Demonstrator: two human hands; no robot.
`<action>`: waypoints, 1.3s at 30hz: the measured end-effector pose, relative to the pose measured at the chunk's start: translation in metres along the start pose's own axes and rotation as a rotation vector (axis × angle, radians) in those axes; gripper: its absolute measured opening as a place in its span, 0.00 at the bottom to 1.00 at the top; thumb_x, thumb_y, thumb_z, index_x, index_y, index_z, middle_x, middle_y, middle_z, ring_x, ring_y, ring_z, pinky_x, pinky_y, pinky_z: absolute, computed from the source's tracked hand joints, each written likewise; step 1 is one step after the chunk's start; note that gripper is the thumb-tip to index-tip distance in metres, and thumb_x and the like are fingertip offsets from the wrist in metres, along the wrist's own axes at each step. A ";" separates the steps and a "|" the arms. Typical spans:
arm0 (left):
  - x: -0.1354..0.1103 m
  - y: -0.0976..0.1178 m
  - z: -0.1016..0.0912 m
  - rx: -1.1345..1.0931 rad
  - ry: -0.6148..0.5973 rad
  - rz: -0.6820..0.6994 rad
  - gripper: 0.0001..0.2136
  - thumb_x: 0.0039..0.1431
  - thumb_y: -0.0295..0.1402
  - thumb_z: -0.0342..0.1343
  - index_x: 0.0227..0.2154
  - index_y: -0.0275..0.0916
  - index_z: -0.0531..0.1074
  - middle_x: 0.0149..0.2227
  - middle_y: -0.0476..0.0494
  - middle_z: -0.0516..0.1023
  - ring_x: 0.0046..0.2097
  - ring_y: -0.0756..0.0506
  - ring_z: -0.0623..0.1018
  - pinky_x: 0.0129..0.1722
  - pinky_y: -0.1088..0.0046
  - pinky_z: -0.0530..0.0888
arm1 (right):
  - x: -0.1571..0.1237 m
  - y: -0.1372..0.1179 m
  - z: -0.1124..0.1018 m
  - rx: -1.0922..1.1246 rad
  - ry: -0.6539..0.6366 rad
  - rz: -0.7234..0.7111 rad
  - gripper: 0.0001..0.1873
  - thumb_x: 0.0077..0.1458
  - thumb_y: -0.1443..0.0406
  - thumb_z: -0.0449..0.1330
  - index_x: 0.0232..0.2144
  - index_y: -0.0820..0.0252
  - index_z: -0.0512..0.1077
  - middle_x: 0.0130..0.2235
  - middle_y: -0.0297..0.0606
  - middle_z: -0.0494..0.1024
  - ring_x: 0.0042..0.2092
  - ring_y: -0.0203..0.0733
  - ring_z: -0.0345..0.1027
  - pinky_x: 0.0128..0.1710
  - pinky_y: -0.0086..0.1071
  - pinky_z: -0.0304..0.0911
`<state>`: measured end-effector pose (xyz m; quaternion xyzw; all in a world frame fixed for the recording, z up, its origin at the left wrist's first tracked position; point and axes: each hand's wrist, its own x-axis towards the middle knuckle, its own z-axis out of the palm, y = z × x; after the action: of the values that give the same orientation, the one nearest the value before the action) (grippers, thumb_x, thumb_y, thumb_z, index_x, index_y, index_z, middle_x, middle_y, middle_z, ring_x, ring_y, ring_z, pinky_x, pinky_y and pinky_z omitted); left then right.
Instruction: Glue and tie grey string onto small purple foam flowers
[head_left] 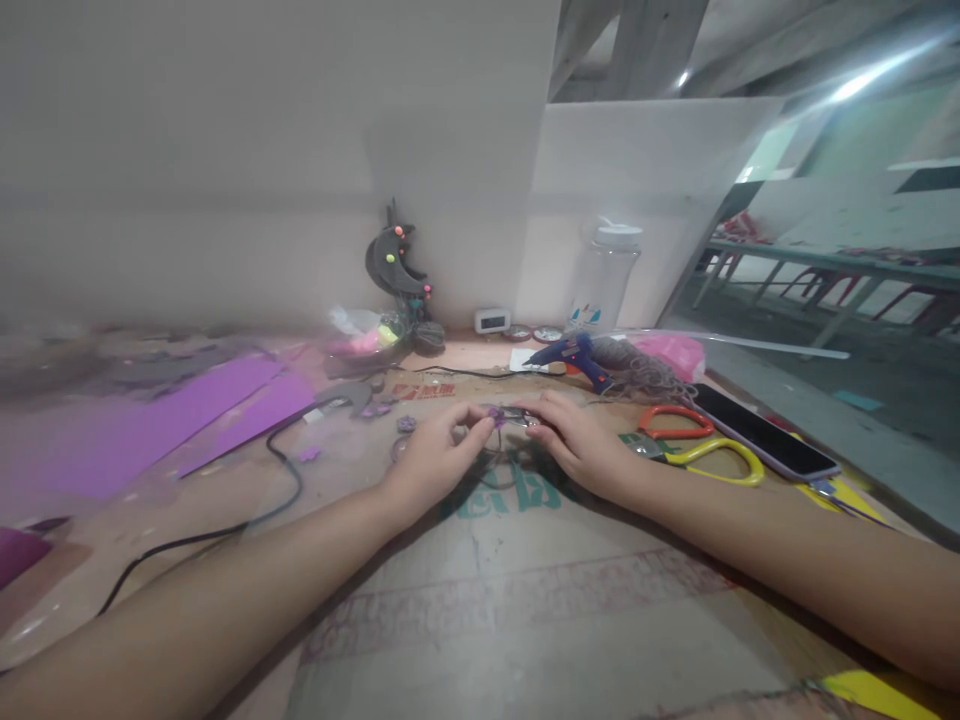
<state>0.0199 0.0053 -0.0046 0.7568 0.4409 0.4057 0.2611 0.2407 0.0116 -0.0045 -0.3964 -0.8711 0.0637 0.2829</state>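
Note:
Both my hands rest on a sheet of printed cardboard [525,580] in the middle of the table. My left hand [435,455] pinches a small purple craft piece [496,414] with its fingertips. My right hand [574,440] has its fingers curled and pressed on the same small piece, which looks like a dark wire loop with a purple flower shape. The two hands almost touch at the fingertips. Motion blur hides the fine detail of the piece.
A blue glue gun [574,355] and grey twine [637,372] lie behind my right hand. Orange scissors [675,420], yellow scissors [716,458] and a phone [765,435] lie at the right. Purple foam sheets [165,415] and a black cable [285,470] lie left. A clear bottle [606,275] stands at the back.

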 end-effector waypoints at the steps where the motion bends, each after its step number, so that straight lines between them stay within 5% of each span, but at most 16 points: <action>1: 0.000 0.001 0.000 -0.001 -0.004 0.004 0.10 0.63 0.39 0.50 0.32 0.39 0.71 0.34 0.48 0.77 0.38 0.46 0.75 0.41 0.72 0.68 | 0.000 0.000 0.000 -0.026 0.001 -0.004 0.20 0.67 0.60 0.47 0.55 0.61 0.67 0.42 0.45 0.71 0.43 0.46 0.68 0.45 0.41 0.65; 39: -0.002 0.004 0.000 -0.009 -0.054 0.030 0.10 0.62 0.38 0.51 0.32 0.39 0.73 0.34 0.49 0.78 0.37 0.46 0.75 0.42 0.72 0.70 | 0.000 0.008 0.000 -0.243 0.054 -0.125 0.16 0.66 0.63 0.47 0.46 0.61 0.73 0.36 0.43 0.75 0.37 0.43 0.69 0.36 0.34 0.62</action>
<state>0.0210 0.0019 -0.0023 0.7730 0.4204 0.3907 0.2701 0.2453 0.0170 -0.0073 -0.3741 -0.8875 -0.0705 0.2597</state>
